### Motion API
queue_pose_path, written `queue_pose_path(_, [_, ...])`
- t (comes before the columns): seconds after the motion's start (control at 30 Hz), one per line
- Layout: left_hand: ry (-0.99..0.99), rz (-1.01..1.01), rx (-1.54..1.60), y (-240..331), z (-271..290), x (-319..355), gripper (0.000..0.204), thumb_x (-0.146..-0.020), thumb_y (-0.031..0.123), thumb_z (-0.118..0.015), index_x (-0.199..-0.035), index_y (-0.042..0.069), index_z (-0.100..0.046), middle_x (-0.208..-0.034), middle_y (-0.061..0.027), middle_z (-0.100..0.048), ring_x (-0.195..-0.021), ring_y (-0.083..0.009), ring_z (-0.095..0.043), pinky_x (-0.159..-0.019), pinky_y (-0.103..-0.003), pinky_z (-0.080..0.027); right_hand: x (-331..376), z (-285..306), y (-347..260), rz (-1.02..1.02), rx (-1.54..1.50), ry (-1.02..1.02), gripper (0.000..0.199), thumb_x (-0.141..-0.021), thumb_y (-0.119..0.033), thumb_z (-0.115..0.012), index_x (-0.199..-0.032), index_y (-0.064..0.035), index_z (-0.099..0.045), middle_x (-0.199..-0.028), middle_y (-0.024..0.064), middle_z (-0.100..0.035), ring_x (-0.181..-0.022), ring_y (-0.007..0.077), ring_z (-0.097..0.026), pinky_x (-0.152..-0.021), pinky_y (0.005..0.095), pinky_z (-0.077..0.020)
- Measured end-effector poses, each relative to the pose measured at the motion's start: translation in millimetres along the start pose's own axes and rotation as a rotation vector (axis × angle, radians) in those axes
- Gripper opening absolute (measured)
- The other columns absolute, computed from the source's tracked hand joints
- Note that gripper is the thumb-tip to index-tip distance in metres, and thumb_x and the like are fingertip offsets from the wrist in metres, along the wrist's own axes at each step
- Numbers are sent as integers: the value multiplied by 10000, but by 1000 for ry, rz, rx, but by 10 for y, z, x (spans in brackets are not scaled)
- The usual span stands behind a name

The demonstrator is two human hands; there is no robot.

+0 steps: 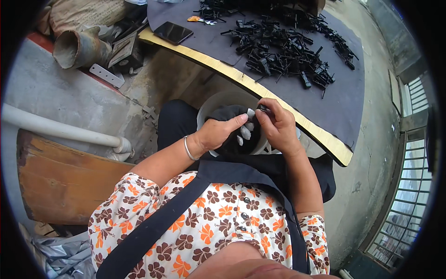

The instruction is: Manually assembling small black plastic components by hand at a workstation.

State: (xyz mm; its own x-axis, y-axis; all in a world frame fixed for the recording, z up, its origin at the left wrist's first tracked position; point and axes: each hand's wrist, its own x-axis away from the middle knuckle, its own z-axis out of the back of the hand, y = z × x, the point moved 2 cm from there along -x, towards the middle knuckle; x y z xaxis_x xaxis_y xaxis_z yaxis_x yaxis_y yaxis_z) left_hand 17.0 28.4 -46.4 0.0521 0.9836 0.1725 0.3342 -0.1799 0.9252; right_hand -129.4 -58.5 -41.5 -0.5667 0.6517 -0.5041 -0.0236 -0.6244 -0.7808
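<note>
Open room: the hands work in the narrow gap between the lap and the table edge (260, 88), which curves past at 1 o'clock; concrete floor (371, 153) lies open at 3 o'clock.
Left hand (218, 132): forearm comes in from 7 o'clock, bracelet (187, 149) at the wrist, thumb stretched toward 2 o'clock.
Left grip: closed on a dark cloth (232, 118), several fingertips wearing pale covers.
Right hand (276, 123): forearm rises from 5 o'clock, wrist bent, fingers curled inward toward 9 o'clock.
Right grip: pinched narrow on a small black part (263, 109), just beside the left thumb tip.
Bucket (218, 100): white, directly under both hands, between the knees.
Pile of black parts (288, 46): on the dark tabletop at 12 to 1 o'clock, well apart from the hands.
Phone (173, 32): at 11 o'clock, near the table's left edge.
Pipe (60, 132): white, at 9 o'clock, above a wooden bench (60, 181).
</note>
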Motion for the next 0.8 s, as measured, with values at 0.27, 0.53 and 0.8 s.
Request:
queue_pose_path(0.27, [-140,-14,238,155,120,-217,242,-923,134,-509,-1122,11,-573,-982,-55,-632,-804,-121,-603,-687,-242,-493,-69,-41,-23,-423,-842,6,194,-909,-217,-579,-1030,-67,-606,-655,-77,-466,-504,7,-348,-442,168,-265])
queue_pose_path(0.53, [-39,-16,315,186,-46,-275,169,-900,131,-564,-1030,39,-620,-872,-1,-623,-738,-73,-570,-643,-226,-472,-118,-81,104,-261,-463,160,199,-905,-187,-592,-1057,-60,-615,-675,-80,-501,-531,1,-370,-469,153,-292])
queue_pose_path(0.8, [56,-147,-82,288,6,-244,133,-893,93,-519,-991,8,-547,-805,-29,-600,-688,-83,-547,-611,-242,-458,-233,61,-151,-95,-203,42,222,-850,-138,-645,-1042,-35,-603,-649,-67,-459,-549,38,-360,-507,192,-304])
